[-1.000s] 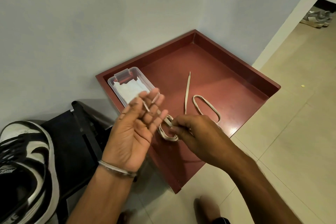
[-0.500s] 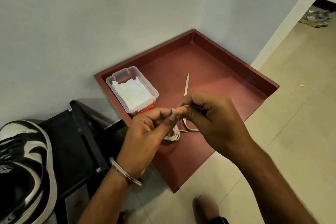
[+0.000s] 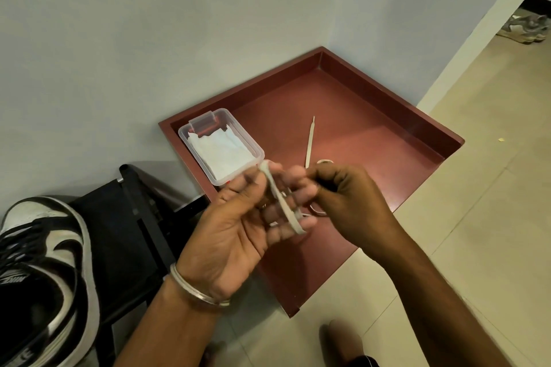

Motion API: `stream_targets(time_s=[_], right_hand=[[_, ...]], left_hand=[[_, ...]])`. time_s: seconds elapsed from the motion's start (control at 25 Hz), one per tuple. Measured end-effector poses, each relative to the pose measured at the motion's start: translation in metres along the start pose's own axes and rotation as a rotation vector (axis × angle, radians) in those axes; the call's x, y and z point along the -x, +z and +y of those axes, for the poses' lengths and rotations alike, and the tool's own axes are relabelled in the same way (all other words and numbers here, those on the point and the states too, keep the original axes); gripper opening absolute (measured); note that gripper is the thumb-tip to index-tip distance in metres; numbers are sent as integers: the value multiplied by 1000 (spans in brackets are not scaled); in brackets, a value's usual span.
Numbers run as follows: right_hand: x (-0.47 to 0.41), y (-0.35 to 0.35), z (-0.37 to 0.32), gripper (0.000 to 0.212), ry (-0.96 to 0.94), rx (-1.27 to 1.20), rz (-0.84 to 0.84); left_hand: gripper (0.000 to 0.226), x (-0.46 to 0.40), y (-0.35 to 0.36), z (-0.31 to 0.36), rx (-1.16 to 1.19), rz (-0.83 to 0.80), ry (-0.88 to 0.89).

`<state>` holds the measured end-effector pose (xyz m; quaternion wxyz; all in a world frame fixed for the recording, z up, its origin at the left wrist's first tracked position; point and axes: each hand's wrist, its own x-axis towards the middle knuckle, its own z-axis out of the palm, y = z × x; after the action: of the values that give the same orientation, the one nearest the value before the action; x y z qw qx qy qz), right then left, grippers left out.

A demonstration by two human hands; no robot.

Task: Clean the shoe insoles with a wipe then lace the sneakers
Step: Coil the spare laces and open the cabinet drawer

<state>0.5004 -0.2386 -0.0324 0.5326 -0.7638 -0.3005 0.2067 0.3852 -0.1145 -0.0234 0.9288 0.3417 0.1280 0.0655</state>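
Since a moment ago the left hand [image 3: 238, 235] has opened, shoelace [image 3: 283, 202] wound across its spread fingers. Right hand [image 3: 348, 199] pinches the lace above the red tray [image 3: 387, 116].

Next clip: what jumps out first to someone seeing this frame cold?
Centre frame, the left hand has a pale shoelace draped across its fingers while the right hand pinches it. Behind them lies a red tray holding a clear box of wipes. A black-and-white sneaker sits bottom left.

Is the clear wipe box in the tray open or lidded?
Open: the wipe box shows no lid on top, and the white wipes inside lie exposed.
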Motion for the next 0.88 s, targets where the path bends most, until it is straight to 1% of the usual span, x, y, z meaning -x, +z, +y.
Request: stream_targets(time_s=[0.12,0.2,0.24,0.28,0.32,0.4,0.48,0.52,0.56,0.64,0.72,0.76,0.8,0.84,0.88], right_hand=[[4,4,4,9,1,236,-203],[7,6,3,12,23,293,-340],[8,5,0,14,16,295,-381],[8,2,-5,15,0,285,-384],[8,-1,-10,15,-26,268,-350],[6,-10,-18,11,-125,216,-187],[3,-18,-21,5,-228,124,-10],[2,-19,-20,7,-258,83,54],[1,-18,-19,8,-269,45,92],[1,-13,-13,11,-228,-28,107],[2,-7,-8,11,-101,-157,94],[2,-4,-6,8,-21,-217,79],[3,-2,-2,7,47,-227,58],[3,0,0,10,80,-168,19],[3,0,2,10,72,-54,-50]], left_hand=[[26,-5,-6,14,106,124,149],[24,-9,-14,22,106,194,234],[24,-10,-17,22,40,222,254],[24,-10,-19,19,-94,246,261],[24,-9,-20,15,-274,255,262],[23,-8,-18,5,-610,192,265],[19,-6,-11,-3,-812,53,226],[18,-5,-7,-5,-846,0,180],[18,-3,-5,-6,-831,-32,119],[19,0,-3,-4,-696,-79,-37],[19,4,0,1,-425,-173,-174],[19,4,0,2,-258,-212,-174],[18,3,0,3,-113,-202,-119],[20,0,0,3,6,-142,-47],[24,-3,-2,4,100,-38,27]])
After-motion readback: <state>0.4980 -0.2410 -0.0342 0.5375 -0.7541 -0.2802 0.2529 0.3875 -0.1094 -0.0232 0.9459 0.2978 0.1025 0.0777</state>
